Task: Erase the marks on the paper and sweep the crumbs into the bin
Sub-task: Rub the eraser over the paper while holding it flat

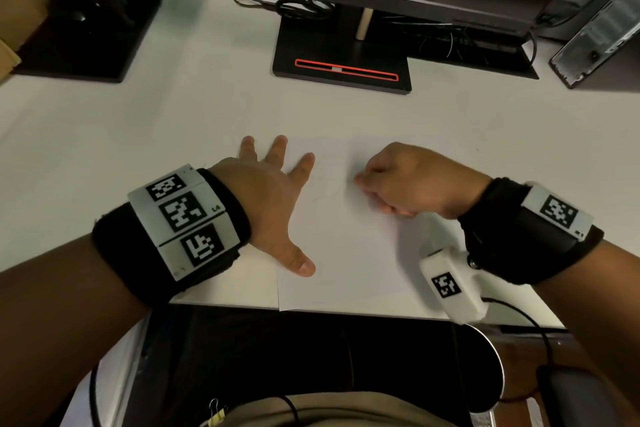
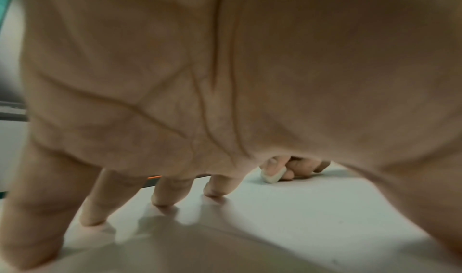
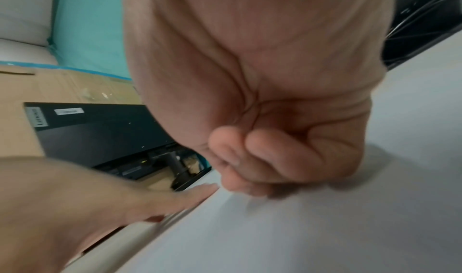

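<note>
Landmark: paper (image 1: pixel 346 253) on the tabletop (image 1: pixel 173 114).
Left hand (image 1: pixel 266 204): splayed flat, pinning the paper's left edge.
Right hand (image 1: pixel 408 180): fingers pinch the eraser (image 2: pixel 273 176) (tip down) mid-sheet, nearer the faint marks (image 1: pixel 329 194).

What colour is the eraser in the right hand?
White; the eraser, pinched by the right hand, shows best in the left wrist view.
</note>
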### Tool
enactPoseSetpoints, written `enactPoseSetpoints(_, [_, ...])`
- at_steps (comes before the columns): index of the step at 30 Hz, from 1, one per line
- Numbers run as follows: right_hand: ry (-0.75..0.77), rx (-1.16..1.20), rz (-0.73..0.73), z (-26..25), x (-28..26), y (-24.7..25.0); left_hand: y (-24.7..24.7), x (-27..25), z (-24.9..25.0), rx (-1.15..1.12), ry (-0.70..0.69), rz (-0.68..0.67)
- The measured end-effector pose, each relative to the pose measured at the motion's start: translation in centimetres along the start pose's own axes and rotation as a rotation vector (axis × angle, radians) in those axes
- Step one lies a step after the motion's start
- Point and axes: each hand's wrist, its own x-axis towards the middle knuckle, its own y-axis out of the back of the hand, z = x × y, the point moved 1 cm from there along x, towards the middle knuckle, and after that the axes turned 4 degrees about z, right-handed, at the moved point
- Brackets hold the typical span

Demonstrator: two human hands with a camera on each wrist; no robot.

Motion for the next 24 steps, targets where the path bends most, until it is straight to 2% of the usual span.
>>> enactPoseSetpoints(4, [0.065, -0.038, -0.113, -0.6, -0.6, -1.3, 0.1, 0.1, 0.0, -0.001, 0.004, -0.003])
enactPoseSetpoints(8, [0.023, -0.01, -0.003, -0.3, 0.1, -0.1, 0.0, 0.1, 0.0, 0.004, 0.003, 0.004])
enactPoseSetpoints(12, [0.102, -0.089, -0.087, -1.0, -0.7, -1.7, -0.1, 0.2, 0.1, 0.009, 0.006, 0.006])
enactPoseSetpoints(15, [0.019, -0.032, -0.018, -0.4, 0.2, -0.3, -0.1, 0.2, 0.1, 0.004, 0.008, 0.008])
enactPoseSetpoints(17, [0.035, -0.04, 0.007, -0.7, 0.1, -0.3, -0.2, 0.1, 0.1, 0.002, 0.006, 0.02])
enactPoseSetpoints(19, [0.095, -0.065, -0.045, -1.3, -0.5, -1.6, -0.3, 0.1, 0.1, 0.004, 0.004, 0.03])
enactPoseSetpoints(21, [0.082, -0.057, -0.088, -1.3, -0.5, -1.9, -0.3, 0.2, 0.0, 0.007, 0.002, 0.037])
enactPoseSetpoints(24, [0.007, -0.003, -0.002, -0.8, 0.4, -0.5, -0.2, 0.1, 0.0, -0.004, 0.005, 0.026])
